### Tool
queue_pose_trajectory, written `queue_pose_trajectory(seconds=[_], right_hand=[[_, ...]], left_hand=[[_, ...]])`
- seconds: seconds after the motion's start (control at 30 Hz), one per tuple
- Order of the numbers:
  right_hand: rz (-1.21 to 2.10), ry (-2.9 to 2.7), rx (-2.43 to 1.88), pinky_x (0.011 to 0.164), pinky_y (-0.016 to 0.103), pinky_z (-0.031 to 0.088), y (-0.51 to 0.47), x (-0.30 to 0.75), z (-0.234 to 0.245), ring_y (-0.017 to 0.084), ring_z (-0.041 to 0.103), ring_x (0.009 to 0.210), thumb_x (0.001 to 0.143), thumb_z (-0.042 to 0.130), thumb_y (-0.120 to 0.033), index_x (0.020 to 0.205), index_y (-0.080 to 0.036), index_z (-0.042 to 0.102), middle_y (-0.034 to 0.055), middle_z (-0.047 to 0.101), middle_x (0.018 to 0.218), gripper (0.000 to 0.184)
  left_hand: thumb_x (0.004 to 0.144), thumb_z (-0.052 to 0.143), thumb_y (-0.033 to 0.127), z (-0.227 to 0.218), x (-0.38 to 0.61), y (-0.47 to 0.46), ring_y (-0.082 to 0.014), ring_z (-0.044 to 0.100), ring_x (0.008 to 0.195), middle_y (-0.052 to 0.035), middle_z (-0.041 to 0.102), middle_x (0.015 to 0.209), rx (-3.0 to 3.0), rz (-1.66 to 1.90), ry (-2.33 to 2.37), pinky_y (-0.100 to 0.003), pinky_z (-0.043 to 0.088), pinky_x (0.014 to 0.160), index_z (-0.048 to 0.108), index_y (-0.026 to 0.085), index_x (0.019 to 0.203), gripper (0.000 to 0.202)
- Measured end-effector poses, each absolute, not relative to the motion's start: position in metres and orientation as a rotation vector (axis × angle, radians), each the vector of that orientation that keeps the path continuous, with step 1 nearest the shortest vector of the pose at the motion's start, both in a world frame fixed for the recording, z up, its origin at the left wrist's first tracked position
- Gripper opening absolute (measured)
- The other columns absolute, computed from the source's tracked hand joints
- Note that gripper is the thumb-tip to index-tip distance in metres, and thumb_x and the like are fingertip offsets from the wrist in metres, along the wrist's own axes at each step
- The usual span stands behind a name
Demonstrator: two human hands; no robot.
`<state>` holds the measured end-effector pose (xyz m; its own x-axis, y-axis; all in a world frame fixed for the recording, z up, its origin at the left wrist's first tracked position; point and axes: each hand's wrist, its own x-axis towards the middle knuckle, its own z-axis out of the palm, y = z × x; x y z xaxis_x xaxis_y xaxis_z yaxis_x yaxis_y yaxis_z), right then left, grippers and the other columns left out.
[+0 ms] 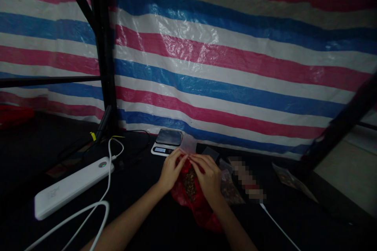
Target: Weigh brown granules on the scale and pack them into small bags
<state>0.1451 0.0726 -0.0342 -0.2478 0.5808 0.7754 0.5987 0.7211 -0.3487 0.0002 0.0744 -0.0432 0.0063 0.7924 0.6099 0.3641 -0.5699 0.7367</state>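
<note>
My left hand (171, 169) and my right hand (208, 173) are close together, thumbs and fingers pinched. Their fingertips meet at the near edge of a small clear plastic bag (189, 143), which sticks out beyond them. Beneath both hands lies an opened red plastic bag (207, 217), with small brown dried pieces (189, 185) showing in its mouth. Just beyond my left hand stands a white kitchen scale (167, 138) with a dark top and a lit display. Beside my right hand is a clear packet of brown pieces (231, 188).
A white power bank (73, 188) with a white cable (109, 172) lies on the black table at left. At right are a blurred-out object (247, 180) on a cable and another packet (294, 182). A striped tarp (220, 66) hangs behind, with a black post (104, 47).
</note>
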Motion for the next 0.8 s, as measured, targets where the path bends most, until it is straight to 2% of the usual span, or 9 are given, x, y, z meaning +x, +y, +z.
queue_pose_trajectory(seconds=[0.17,0.27,0.47,0.63,0.8], right_hand=[[-0.095,-1.959,-1.011,0.085,0.033,0.041,0.075,0.146,-0.034,0.016,0.058,0.087,0.082,0.049,-0.028,0.093,-0.024,0.063,0.0022,0.067,0.091,0.019],[-0.113,-1.941,-1.017,0.093,0.038,0.034,0.076,0.145,-0.036,0.015,0.060,0.082,0.081,0.050,-0.030,0.087,-0.025,0.064,-0.0001,0.068,0.084,0.016],[0.018,-1.989,-0.932,0.096,0.043,0.030,0.082,0.146,-0.038,0.015,0.062,0.077,0.076,0.056,-0.033,0.088,-0.026,0.065,-0.0009,0.069,0.083,0.016],[0.171,-2.040,-0.901,0.095,0.043,0.034,0.090,0.148,-0.043,0.014,0.064,0.075,0.079,0.054,-0.027,0.084,-0.025,0.067,-0.0007,0.070,0.080,0.014],[0.223,-2.036,-0.902,0.090,0.043,0.041,0.094,0.149,-0.048,0.017,0.064,0.075,0.081,0.050,-0.024,0.087,-0.023,0.067,0.0021,0.070,0.082,0.019]], left_hand=[[0.084,0.044,0.028,-0.047,0.000,0.077,-0.0164,0.056,0.080,-0.0041,0.062,0.083,1.996,1.454,1.147,-0.026,0.042,0.074,0.061,0.017,0.081,0.021],[0.081,0.048,0.028,-0.050,0.000,0.076,-0.0167,0.057,0.078,-0.0040,0.063,0.083,2.071,1.380,1.150,-0.026,0.042,0.072,0.063,0.018,0.083,0.017],[0.078,0.051,0.021,-0.056,-0.001,0.074,-0.0163,0.058,0.077,-0.0035,0.064,0.085,2.177,1.386,1.210,-0.026,0.043,0.071,0.063,0.020,0.087,0.015],[0.082,0.048,0.028,-0.057,-0.005,0.073,-0.0143,0.059,0.072,-0.0016,0.064,0.079,2.247,1.324,1.262,-0.023,0.043,0.067,0.064,0.020,0.079,0.018],[0.084,0.045,0.027,-0.054,-0.003,0.071,-0.0141,0.059,0.079,-0.0010,0.064,0.085,2.251,1.321,1.208,-0.023,0.042,0.072,0.063,0.021,0.084,0.019]])
